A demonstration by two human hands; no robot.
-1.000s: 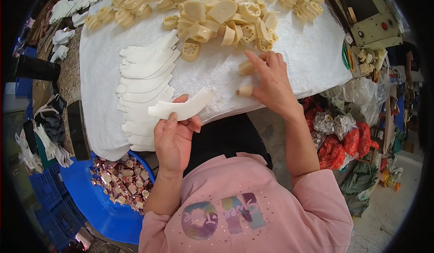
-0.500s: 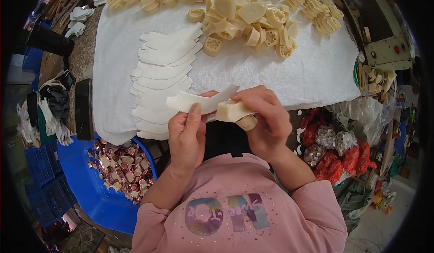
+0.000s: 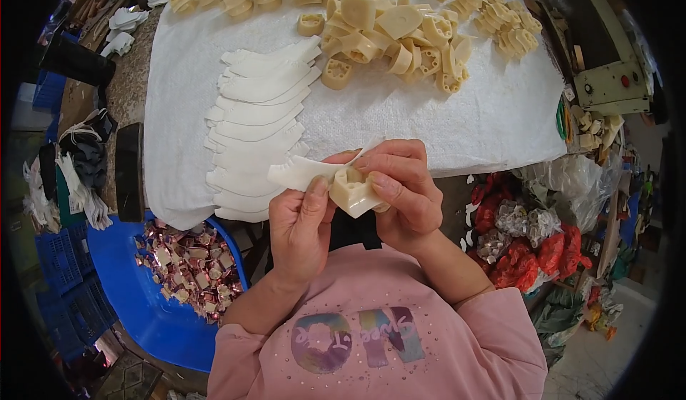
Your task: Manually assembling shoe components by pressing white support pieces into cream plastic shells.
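In front of my body, just off the table's near edge, both hands meet around one cream shoe heel (image 3: 354, 198). Its hollow, ribbed top faces up. My right hand (image 3: 409, 196) grips the heel, fingers bent over its far right side. Pinched between the left thumb and fingers is a curved white cover piece (image 3: 289, 174); my left hand (image 3: 299, 228) is closed on it, thumb tip close to the heel. The white piece runs behind the heel to the right fingers, its right end sticking up. Matching white cover pieces (image 3: 250, 132) lie overlapped in a column on the table.
A white cloth (image 3: 400, 125) covers the table. Cream heels (image 3: 400, 21) are heaped at its far middle, with more to the far right and left. Lower left stands a blue tub (image 3: 136, 293) of shiny pinkish pieces. Red plastic bags (image 3: 518, 264) lie at the right.
My hands have come closer together. The heel has moved left and turned its hollow top up, now against the white piece, which has shifted slightly.
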